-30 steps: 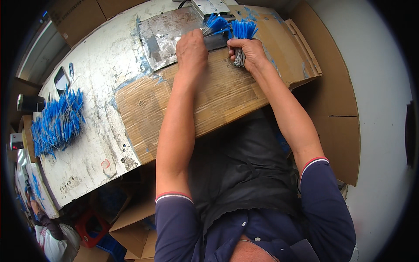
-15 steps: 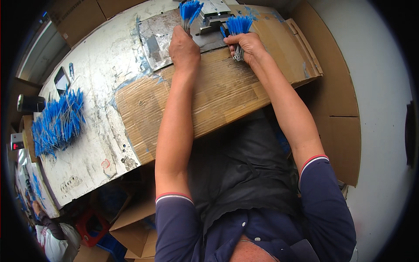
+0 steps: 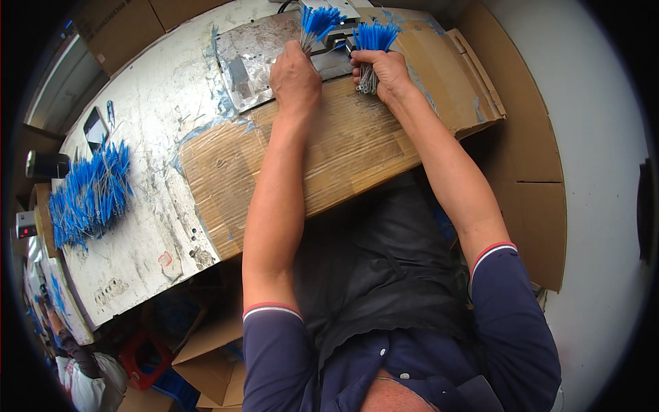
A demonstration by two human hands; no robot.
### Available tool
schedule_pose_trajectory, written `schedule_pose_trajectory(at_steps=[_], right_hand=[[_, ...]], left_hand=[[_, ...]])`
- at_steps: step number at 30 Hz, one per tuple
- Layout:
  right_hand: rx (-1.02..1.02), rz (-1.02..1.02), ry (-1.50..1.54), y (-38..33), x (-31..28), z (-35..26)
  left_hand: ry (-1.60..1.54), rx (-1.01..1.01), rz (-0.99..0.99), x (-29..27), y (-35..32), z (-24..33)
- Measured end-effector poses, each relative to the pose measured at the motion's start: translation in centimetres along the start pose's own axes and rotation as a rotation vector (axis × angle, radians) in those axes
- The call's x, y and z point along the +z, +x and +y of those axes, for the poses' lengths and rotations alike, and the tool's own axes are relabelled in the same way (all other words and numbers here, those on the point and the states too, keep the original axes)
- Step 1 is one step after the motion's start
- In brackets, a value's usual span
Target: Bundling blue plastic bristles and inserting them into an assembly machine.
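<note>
My left hand (image 3: 296, 79) is closed around a bundle of blue-tipped wire brushes (image 3: 319, 24), its blue ends fanned up and to the right. To its right, my right hand (image 3: 386, 72) grips a second, denser bundle of the same brushes (image 3: 374, 38). Blue ends stick up above that fist, and the thin metal stems with small loops hang below it. Between and behind the two bundles stands a metal fixture (image 3: 336, 38), partly hidden by them, on a worn metal plate (image 3: 257, 51). The bundles are close together but apart.
Flattened cardboard (image 3: 274, 165) covers the table's near edge. On the white tabletop (image 3: 154, 226) at left lie a large pile of blue-tipped brushes (image 3: 93, 192), a phone (image 3: 95, 128) and a dark cylinder (image 3: 47, 164). Another person's arm (image 3: 65, 336) shows at lower left, near a red stool (image 3: 145, 357).
My left hand has shifted slightly right, and its bundle now leans right, nearer the other one. My right hand has moved a little to the left with its bundle.
</note>
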State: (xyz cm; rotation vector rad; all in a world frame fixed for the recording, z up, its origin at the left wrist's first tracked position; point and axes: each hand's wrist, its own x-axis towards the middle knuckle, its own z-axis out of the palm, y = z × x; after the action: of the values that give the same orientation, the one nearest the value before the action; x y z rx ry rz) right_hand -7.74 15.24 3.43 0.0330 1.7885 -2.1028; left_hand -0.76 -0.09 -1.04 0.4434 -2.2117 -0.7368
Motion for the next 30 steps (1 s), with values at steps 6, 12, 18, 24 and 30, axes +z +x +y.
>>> schedule_pose_trajectory(at_steps=[6,12,18,24,30], right_hand=[[-0.042,0.015,0.028,-0.7,-0.6,0.4],[0.032,-0.039,-0.013,-0.9,-0.9,0.3],[0.083,-0.045,0.082,-1.1,-1.2,0.0],[0.154,-0.076,-0.023,-1.7,-0.9,-0.4],[0.101,0.007,-0.171,-1.5,0.1,-0.6]], left_hand=[[-0.055,-0.004,-0.060,0.1,0.1,-0.2],[-0.040,0.005,-0.068,-0.1,0.1,0.2],[0.020,0.140,-0.059,-0.1,-0.1,0.2],[0.098,0.207,-0.070,-0.2,-0.3,0.3],[0.091,0.024,0.011,-0.4,-0.2,0.5]])
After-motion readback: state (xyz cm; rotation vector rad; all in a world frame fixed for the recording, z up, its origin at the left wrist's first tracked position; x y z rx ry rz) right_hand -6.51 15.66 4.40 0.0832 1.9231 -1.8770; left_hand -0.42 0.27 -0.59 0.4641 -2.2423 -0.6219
